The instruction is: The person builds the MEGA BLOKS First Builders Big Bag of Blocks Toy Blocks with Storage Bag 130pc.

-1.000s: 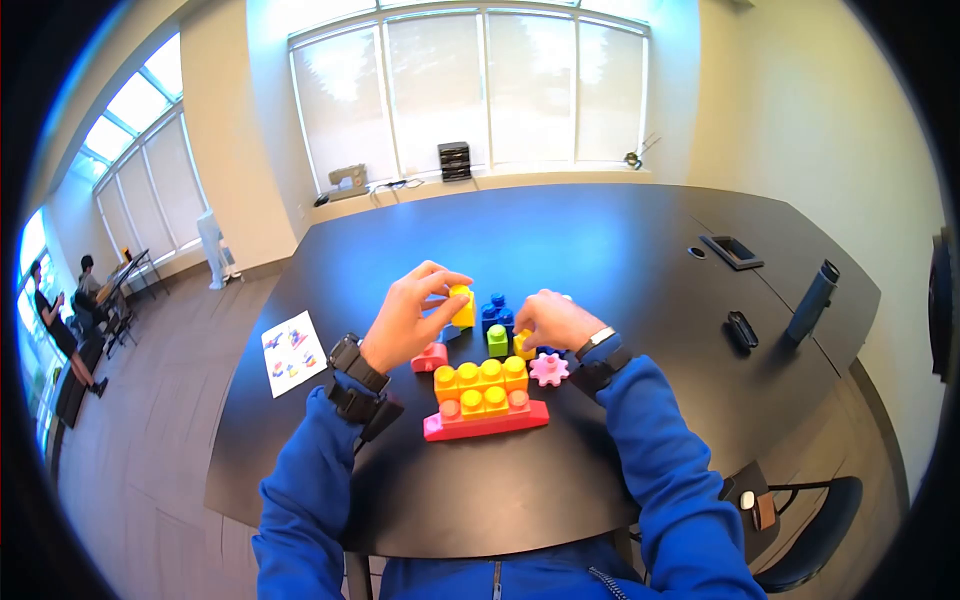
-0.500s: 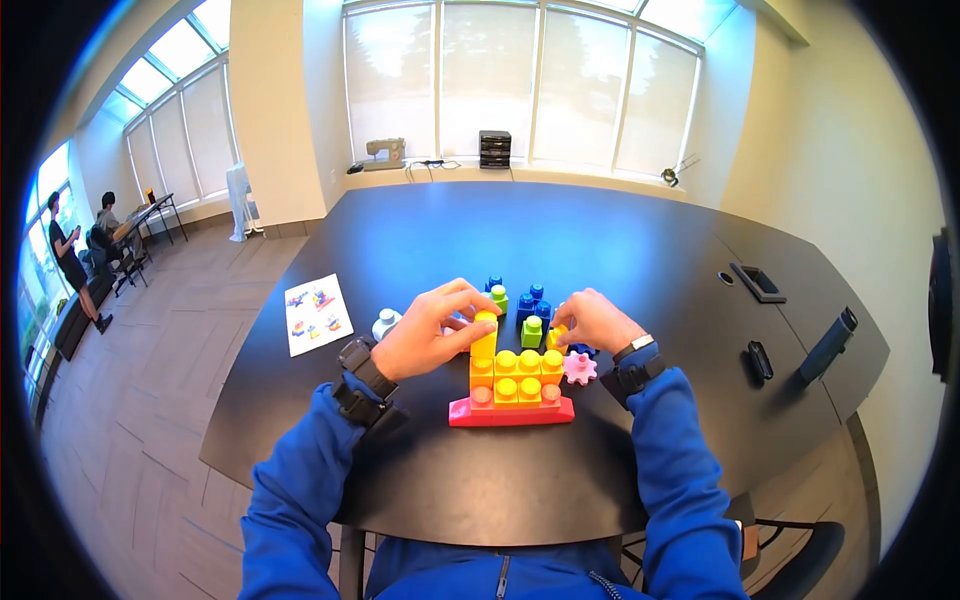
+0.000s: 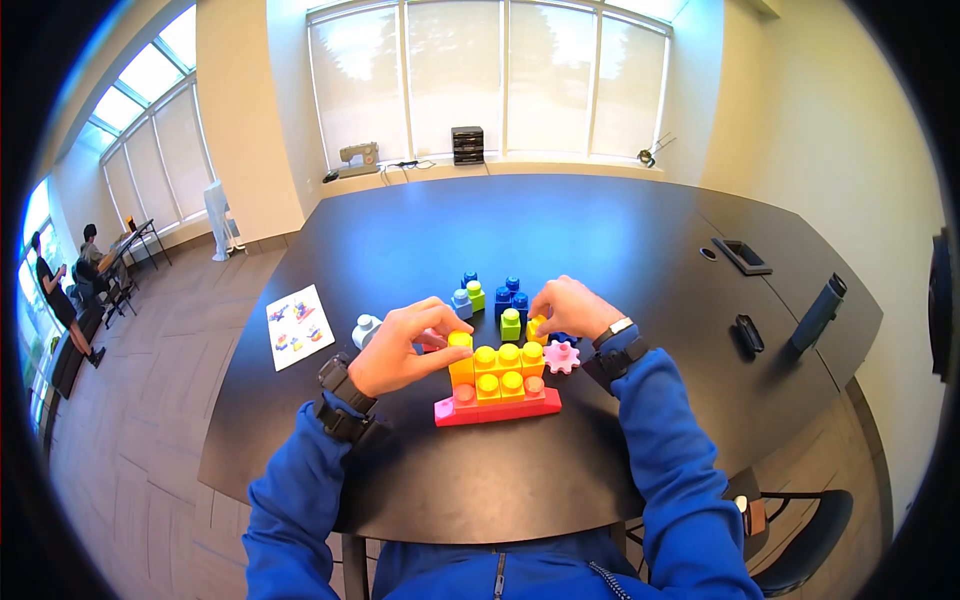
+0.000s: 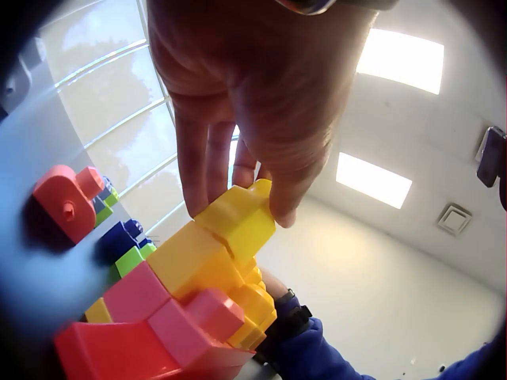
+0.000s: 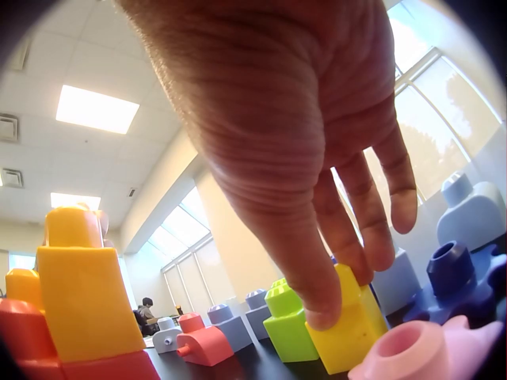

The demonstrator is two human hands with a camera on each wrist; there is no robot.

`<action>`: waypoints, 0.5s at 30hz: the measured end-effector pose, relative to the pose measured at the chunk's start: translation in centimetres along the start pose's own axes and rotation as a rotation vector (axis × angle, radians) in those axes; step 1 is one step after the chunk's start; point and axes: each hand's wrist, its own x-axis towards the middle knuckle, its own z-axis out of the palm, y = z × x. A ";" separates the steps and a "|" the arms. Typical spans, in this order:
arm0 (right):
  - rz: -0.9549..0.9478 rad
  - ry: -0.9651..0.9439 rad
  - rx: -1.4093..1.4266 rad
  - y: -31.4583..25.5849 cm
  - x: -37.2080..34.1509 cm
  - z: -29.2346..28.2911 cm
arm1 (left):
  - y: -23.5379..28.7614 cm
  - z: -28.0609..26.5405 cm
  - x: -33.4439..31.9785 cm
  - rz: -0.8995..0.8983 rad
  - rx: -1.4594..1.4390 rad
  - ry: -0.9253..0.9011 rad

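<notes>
My left hand (image 3: 405,350) pinches a yellow toy block (image 4: 245,222) between thumb and fingers at the left end of a built stack. In the left wrist view that block sits right on top of another yellow one. The stack is a row of yellow blocks (image 3: 510,358) over yellow and red studs, on a long red base (image 3: 500,411) with sloped ends. To the right, my right hand (image 3: 578,310) has thumb and fingertips around a second yellow block (image 5: 348,328), low on the table. A pink gear (image 3: 562,357) lies just in front of it.
Behind the stack are green (image 3: 510,324), light blue (image 3: 461,304) and dark blue blocks (image 3: 513,297). A grey rounded piece (image 3: 366,330) lies beyond my left hand. A picture sheet (image 3: 300,328) is at the left; a black case (image 3: 748,335) and bottle (image 3: 820,312) stand right.
My left hand has brought its yellow block from behind the stack to its left end and lowered it there. My right hand remains at the other yellow block. The head view has shifted.
</notes>
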 end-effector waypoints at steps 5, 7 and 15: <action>-0.018 -0.033 0.034 -0.2 -0.1 -1.2 | -0.5 0.3 -0.4 -0.011 -0.007 0.015; -0.014 0.015 0.065 -0.5 -0.7 -3.1 | -0.7 0.4 -0.2 -0.003 -0.011 0.026; -0.136 0.038 0.214 -8.5 -3.9 -10.4 | -1.0 0.5 -0.3 0.028 -0.028 0.031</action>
